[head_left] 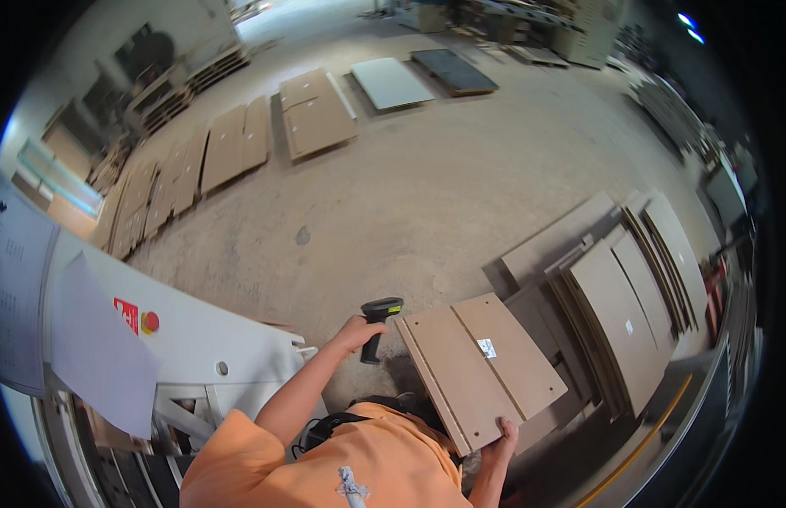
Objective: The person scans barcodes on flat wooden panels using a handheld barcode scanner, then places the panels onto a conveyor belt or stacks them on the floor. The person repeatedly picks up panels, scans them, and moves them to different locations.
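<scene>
My left hand (356,333) is wrapped round the handle of a black barcode scanner (382,308), held in front of my body to the left of a brown panel. That wooden panel (517,372) has two long grooves, small holes near its corners and a white label (487,348) at its middle. My right hand (501,438) grips the panel's near edge, with the fingers partly hidden beneath it. The panel is tilted and held close to my waist. A gap separates the scanner from the panel's far left corner.
Stacks of brown panels (617,317) stand on the right, beside a rail with a yellow strip (639,442). On the left is a white machine (202,326) with a red button (150,322) and hanging paper (96,351). Panel stacks (319,127) and a pale board (390,83) lie farther off.
</scene>
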`<state>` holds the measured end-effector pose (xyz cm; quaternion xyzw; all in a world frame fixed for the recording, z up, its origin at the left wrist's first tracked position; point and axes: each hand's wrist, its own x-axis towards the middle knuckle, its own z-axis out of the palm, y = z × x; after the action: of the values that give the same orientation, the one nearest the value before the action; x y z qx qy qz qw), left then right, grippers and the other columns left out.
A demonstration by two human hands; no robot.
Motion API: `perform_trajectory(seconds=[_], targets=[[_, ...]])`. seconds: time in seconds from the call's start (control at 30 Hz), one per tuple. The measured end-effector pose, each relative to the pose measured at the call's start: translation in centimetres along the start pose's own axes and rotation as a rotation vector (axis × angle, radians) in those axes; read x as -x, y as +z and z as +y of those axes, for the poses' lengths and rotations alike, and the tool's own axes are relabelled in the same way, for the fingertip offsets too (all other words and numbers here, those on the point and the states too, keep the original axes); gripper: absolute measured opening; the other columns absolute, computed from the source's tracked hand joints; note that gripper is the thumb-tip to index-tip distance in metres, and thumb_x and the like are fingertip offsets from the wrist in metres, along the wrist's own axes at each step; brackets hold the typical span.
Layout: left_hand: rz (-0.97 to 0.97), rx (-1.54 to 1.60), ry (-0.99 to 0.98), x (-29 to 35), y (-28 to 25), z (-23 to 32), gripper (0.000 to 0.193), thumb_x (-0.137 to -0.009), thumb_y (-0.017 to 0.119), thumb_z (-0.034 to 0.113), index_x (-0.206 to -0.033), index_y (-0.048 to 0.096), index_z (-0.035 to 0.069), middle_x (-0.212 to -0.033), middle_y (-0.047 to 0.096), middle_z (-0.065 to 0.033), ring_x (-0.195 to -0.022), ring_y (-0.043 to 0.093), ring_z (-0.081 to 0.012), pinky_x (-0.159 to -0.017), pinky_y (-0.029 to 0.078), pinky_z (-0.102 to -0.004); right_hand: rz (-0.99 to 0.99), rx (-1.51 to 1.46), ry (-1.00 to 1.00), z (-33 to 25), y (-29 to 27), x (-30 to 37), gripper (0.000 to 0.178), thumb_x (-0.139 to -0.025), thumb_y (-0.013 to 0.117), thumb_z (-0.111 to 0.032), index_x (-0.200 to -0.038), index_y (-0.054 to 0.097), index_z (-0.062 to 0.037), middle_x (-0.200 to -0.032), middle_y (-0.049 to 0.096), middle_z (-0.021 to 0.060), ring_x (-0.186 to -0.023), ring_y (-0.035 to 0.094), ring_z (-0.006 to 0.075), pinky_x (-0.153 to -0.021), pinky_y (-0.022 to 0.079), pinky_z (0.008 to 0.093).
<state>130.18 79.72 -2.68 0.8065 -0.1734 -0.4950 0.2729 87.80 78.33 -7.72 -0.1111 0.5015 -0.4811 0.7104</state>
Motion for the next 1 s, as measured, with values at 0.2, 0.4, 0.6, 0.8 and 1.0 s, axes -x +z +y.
perform_trajectory(seconds=[0.2, 0.4, 0.6, 0.8, 1.0], targets=[[0.211, 0.414, -0.203, 4.5, -8.4, -9.5, 0.028, -0.078, 0.071, 0.033, -0.086, 0.070, 0.006, -0.072, 0.070, -0.0039, -0.045, 0.052, -0.0072, -0.035, 0.028, -0.0246, -0.209, 0.308, 0.258, 1.0, 12.6, -10.9, 0.033, -0.082, 0.059, -0.010, -0.113, 0.056, 0.0002, -0.107, 0.063, 0.0115, -0.102, 0.064, 0.0286, -0.090, 0.053, 0.0451], [0.390, 0.409, -0.368, 3.5, -13.8, -12.4, 0.029, -0.074, 0.071, 0.033, -0.076, 0.069, 0.003, -0.069, 0.066, -0.0022, -0.055, 0.057, -0.0115, -0.046, 0.039, -0.0307, -0.384, 0.649, 0.277, 9.1, 28.2, -21.0, 0.036, -0.083, 0.058, -0.002, -0.119, 0.056, 0.0026, -0.104, 0.063, 0.0105, -0.090, 0.062, 0.0225, -0.080, 0.048, 0.0367], [0.580, 0.266, -0.379, 4.7, -17.7, -10.1, 0.044, -0.072, 0.074, 0.035, -0.090, 0.071, -0.005, -0.073, 0.069, -0.0185, -0.070, 0.071, -0.0254, -0.067, 0.052, -0.0369, -0.740, 1.226, 0.360, 23.6, 48.8, -26.7, 0.020, -0.077, 0.064, -0.007, -0.096, 0.064, 0.0004, -0.070, 0.058, 0.0001, -0.053, 0.047, 0.0069, -0.046, 0.033, 0.0264], [0.739, 0.598, -0.481, 3.2, -20.1, -10.2, 0.042, -0.073, 0.076, 0.032, -0.091, 0.071, -0.005, -0.076, 0.071, -0.0167, -0.073, 0.071, -0.0236, -0.067, 0.053, -0.0365, -1.294, 1.712, 0.073, 44.1, 64.5, -25.1, 0.030, -0.074, 0.063, -0.010, -0.098, 0.067, 0.0071, -0.080, 0.069, 0.0132, -0.068, 0.064, 0.0211, -0.060, 0.050, 0.0367], [0.849, 0.658, -0.601, -0.1, -23.3, -10.1, 0.043, -0.072, 0.077, 0.033, -0.092, 0.070, -0.004, -0.081, 0.070, -0.0241, -0.081, 0.071, -0.0352, -0.070, 0.053, -0.0410, -1.653, 1.979, -0.119, 64.7, 69.5, -16.7, 0.038, -0.072, 0.066, -0.023, -0.100, 0.069, 0.0022, -0.097, 0.070, 0.0264, -0.094, 0.069, 0.0401, -0.081, 0.054, 0.0450]])
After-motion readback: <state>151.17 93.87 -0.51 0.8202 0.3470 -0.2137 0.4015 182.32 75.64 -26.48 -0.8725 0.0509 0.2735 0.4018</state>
